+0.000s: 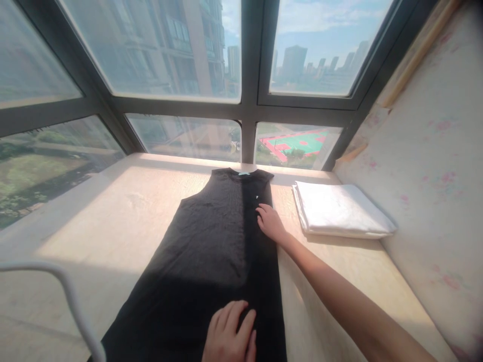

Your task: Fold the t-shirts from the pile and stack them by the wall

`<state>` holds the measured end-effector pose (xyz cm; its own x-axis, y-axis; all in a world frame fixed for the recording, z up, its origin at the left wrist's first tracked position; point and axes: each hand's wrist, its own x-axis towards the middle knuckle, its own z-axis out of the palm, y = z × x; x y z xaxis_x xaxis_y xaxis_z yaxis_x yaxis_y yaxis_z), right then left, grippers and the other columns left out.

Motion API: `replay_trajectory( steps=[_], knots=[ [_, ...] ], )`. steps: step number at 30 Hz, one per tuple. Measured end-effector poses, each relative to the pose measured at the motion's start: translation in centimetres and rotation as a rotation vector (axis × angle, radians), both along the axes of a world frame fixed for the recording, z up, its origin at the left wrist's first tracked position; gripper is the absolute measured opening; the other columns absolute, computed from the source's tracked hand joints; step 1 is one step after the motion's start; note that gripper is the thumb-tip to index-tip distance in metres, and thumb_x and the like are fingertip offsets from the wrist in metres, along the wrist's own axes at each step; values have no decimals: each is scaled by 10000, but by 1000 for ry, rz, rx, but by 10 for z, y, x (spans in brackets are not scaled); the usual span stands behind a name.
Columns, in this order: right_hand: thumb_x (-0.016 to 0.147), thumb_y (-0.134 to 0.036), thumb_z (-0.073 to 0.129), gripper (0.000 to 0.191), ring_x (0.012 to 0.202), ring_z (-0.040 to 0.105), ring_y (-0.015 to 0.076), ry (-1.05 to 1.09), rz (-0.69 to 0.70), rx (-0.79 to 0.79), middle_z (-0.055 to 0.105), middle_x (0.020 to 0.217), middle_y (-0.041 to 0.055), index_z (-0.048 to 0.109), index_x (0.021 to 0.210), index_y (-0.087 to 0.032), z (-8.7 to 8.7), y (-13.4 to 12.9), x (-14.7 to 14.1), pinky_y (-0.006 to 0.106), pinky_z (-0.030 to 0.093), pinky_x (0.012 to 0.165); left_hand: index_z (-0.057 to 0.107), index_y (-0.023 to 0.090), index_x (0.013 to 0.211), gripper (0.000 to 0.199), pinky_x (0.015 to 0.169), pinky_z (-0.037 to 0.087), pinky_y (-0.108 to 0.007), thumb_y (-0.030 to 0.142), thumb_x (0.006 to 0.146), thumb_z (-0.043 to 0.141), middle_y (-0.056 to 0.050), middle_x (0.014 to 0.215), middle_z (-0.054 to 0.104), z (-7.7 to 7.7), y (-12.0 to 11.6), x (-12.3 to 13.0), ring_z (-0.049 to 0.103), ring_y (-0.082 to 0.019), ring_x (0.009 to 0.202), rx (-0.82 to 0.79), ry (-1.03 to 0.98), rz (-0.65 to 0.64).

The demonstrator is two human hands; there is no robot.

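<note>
A black sleeveless top [211, 236] lies spread flat, its neckline with a pale label pointing toward the window. On its right side, below a small white mark, my right hand [269, 222] rests with the fingers extended over the cloth. Lower down, at the bottom of the view, my left hand [231, 332] lies on the dark fabric with its fingers apart. Neither hand has cloth gathered in it. The lower end of the top runs out of view.
The top lies on a pale wooden surface [101, 216] by framed windows [249, 108]. A folded white cloth [339, 208] sits on the right, beside a flowered wall [433, 201]. A white curved tube or cable [71, 296] crosses the lower left.
</note>
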<state>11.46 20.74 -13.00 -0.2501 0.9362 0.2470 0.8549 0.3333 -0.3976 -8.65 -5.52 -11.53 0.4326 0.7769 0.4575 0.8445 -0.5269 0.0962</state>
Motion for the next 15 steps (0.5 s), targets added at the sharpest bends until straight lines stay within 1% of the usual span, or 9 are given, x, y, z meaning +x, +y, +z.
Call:
replay_trajectory(
  steps=[1, 2, 3, 5, 8, 10, 12, 13, 15],
  knots=[
    [942, -143, 474, 382, 1353, 479, 244, -9, 15, 16, 565, 1420, 141, 634, 1288, -115, -4, -5, 2, 377, 364, 1163, 695, 287, 1196, 394, 900, 566, -362, 197, 837, 560, -41, 1283, 689, 5, 12, 4, 665, -239, 1127, 14, 41, -59],
    [951, -155, 465, 386, 1362, 469, 244, -16, 26, 30, 557, 1432, 138, 632, 1296, -117, -7, -9, 4, 381, 357, 1169, 652, 288, 1280, 474, 983, 529, -413, 199, 820, 578, -46, 1414, 608, 8, 21, 8, 595, -271, 1250, 17, 93, -88],
    [956, -161, 456, 389, 1362, 468, 241, -24, 31, 41, 556, 1434, 135, 631, 1301, -119, -9, -12, 6, 378, 359, 1168, 601, 286, 1353, 544, 1037, 487, -456, 212, 815, 594, -51, 1503, 526, 10, 29, 12, 522, -297, 1335, 10, 143, -93],
    [957, -173, 459, 388, 1343, 483, 230, -37, 29, 54, 568, 1422, 127, 631, 1302, -132, -10, -18, 9, 362, 376, 1151, 529, 280, 1433, 600, 1073, 434, -492, 295, 838, 610, -63, 1564, 450, 8, 37, 20, 441, -322, 1400, -2, 198, -76],
    [963, -227, 472, 393, 1313, 502, 234, -54, -39, 58, 572, 1410, 138, 615, 1318, -138, -10, -19, 16, 366, 400, 1118, 539, 290, 1428, 583, 1123, 350, -503, 503, 886, 575, -63, 1526, 502, -4, 36, 27, 448, -318, 1384, 38, 182, -49],
    [977, -287, 460, 427, 1318, 489, 274, -63, -134, 50, 549, 1416, 181, 583, 1346, -109, -9, -10, 20, 413, 401, 1104, 606, 287, 1361, 560, 1191, 237, -509, 593, 898, 530, -71, 1443, 586, -16, 33, 31, 494, -308, 1336, 106, 155, -53],
    [988, -350, 449, 472, 1310, 483, 321, -76, -228, 27, 548, 1389, 221, 561, 1359, -81, -8, 9, 24, 462, 398, 1083, 681, 281, 1256, 530, 1233, 138, -506, 629, 922, 462, -83, 1315, 675, -30, 30, 39, 555, -296, 1261, 192, 101, -63],
    [989, -376, 450, 489, 1296, 489, 338, -84, -262, 11, 561, 1362, 229, 556, 1361, -78, -7, 22, 25, 477, 396, 1073, 710, 283, 1200, 509, 1241, 124, -504, 618, 943, 426, -82, 1253, 707, -38, 28, 43, 582, -287, 1223, 231, 60, -54],
    [988, -414, 454, 507, 1266, 509, 349, -100, -307, -29, 586, 1317, 225, 553, 1366, -90, -4, 54, 27, 482, 391, 1060, 745, 294, 1098, 473, 1236, 168, -500, 559, 985, 371, -73, 1176, 741, -53, 25, 56, 619, -268, 1175, 276, -50, 8]
  ],
)
